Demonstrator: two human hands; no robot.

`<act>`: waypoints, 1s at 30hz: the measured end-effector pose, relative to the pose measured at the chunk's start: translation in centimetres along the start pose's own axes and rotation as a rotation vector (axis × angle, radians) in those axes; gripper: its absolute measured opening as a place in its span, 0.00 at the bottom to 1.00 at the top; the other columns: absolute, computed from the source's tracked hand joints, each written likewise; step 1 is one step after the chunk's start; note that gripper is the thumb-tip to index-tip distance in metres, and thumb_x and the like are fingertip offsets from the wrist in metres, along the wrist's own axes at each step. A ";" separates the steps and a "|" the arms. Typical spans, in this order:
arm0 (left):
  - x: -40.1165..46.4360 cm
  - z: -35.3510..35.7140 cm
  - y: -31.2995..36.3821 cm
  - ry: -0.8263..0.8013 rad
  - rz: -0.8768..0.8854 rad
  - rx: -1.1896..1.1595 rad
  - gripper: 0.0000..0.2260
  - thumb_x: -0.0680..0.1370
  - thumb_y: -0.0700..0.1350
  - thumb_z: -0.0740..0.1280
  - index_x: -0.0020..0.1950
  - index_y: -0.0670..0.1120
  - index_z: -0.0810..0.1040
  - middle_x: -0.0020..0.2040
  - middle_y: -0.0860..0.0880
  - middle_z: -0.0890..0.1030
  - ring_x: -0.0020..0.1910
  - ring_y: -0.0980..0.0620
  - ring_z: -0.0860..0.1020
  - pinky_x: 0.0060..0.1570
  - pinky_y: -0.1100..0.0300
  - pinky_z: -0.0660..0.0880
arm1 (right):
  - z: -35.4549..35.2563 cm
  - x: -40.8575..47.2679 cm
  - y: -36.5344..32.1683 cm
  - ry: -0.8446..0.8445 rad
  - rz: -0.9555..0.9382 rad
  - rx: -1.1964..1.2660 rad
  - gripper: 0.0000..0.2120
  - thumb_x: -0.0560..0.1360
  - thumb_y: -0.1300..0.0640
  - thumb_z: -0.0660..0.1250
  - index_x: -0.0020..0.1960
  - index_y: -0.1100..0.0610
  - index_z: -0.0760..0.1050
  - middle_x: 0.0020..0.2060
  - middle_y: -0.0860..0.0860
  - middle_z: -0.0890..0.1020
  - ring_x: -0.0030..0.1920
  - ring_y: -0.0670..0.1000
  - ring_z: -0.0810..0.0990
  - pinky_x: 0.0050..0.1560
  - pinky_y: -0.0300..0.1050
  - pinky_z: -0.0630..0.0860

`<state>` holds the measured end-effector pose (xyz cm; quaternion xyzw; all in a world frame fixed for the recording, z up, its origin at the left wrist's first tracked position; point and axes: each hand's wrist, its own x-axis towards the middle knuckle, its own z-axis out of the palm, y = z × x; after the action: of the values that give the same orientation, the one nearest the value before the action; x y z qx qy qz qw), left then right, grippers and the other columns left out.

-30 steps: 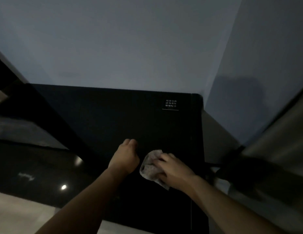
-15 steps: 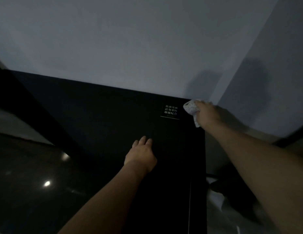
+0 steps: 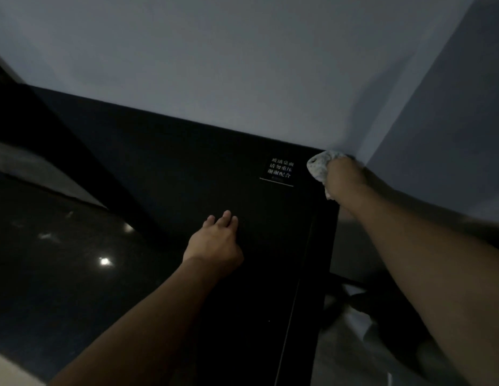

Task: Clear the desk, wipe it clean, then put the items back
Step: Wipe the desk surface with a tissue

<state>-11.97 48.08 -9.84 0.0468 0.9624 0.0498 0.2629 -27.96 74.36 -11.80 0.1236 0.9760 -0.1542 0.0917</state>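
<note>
A dark, glossy desk [image 3: 164, 174] sits pushed into a dim corner of pale walls [image 3: 242, 65]. The left hand [image 3: 215, 242] lies flat on its top with fingers straight and close together, holding nothing, while the right hand [image 3: 341, 176], stretched well beyond it to the far right corner, grips a crumpled pale cloth [image 3: 319, 164] pressed against the surface there. A small label of white characters [image 3: 280, 169] lies just left of the cloth, beyond the left hand.
</note>
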 end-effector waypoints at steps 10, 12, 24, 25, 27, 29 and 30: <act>-4.1 -0.9 -0.4 -0.087 -0.021 -0.261 0.27 0.80 0.45 0.60 0.78 0.52 0.56 0.80 0.52 0.50 0.78 0.47 0.53 0.75 0.48 0.57 | 2.3 -17.3 1.3 -0.100 -0.225 -0.065 0.13 0.79 0.64 0.57 0.61 0.63 0.73 0.59 0.61 0.75 0.59 0.61 0.74 0.52 0.47 0.70; -6.7 0.0 -1.4 -0.069 -0.023 -0.375 0.25 0.80 0.44 0.60 0.77 0.52 0.60 0.79 0.52 0.55 0.76 0.48 0.59 0.71 0.51 0.63 | 3.6 -20.4 1.4 -0.133 -0.187 -0.122 0.15 0.79 0.62 0.61 0.65 0.61 0.71 0.63 0.60 0.73 0.61 0.59 0.74 0.56 0.46 0.72; -24.5 6.2 -10.6 0.060 -0.075 -0.336 0.25 0.78 0.41 0.60 0.76 0.48 0.64 0.78 0.48 0.58 0.75 0.46 0.60 0.73 0.52 0.60 | 9.4 -41.3 -2.7 -0.118 -0.159 -0.010 0.17 0.80 0.55 0.56 0.67 0.57 0.71 0.62 0.56 0.75 0.60 0.57 0.75 0.56 0.45 0.72; -25.7 6.5 -11.1 0.078 -0.079 -0.334 0.25 0.78 0.41 0.60 0.76 0.47 0.64 0.78 0.47 0.59 0.75 0.46 0.60 0.73 0.53 0.60 | 9.6 -42.5 -3.0 -0.130 -0.153 -0.004 0.16 0.80 0.54 0.56 0.66 0.55 0.71 0.61 0.56 0.75 0.59 0.57 0.76 0.54 0.44 0.72; -28.0 7.2 -12.1 0.101 -0.080 -0.319 0.25 0.78 0.41 0.60 0.76 0.45 0.65 0.77 0.45 0.60 0.75 0.46 0.62 0.73 0.56 0.59 | 9.9 -45.3 -3.4 -0.181 -0.211 -0.039 0.14 0.79 0.57 0.59 0.63 0.55 0.74 0.60 0.57 0.75 0.58 0.58 0.75 0.53 0.45 0.72; -30.1 8.1 -12.8 0.108 -0.082 -0.312 0.24 0.78 0.41 0.60 0.75 0.44 0.66 0.77 0.44 0.62 0.75 0.46 0.62 0.72 0.57 0.59 | 10.0 -48.5 -3.9 -0.269 -0.255 -0.123 0.13 0.79 0.59 0.60 0.62 0.57 0.75 0.61 0.58 0.74 0.59 0.59 0.75 0.57 0.45 0.72; -31.2 8.4 -12.9 0.097 -0.086 -0.322 0.24 0.78 0.41 0.60 0.76 0.44 0.65 0.77 0.44 0.62 0.75 0.46 0.62 0.73 0.57 0.59 | 9.7 -50.1 -4.5 -0.379 -0.252 -0.160 0.15 0.80 0.57 0.60 0.64 0.58 0.74 0.63 0.58 0.74 0.61 0.58 0.75 0.59 0.45 0.72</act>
<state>18.22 32.27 -2.93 -0.0396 0.9547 0.1941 0.2221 19.95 56.38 -8.78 -0.0381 0.9582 -0.1072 0.2626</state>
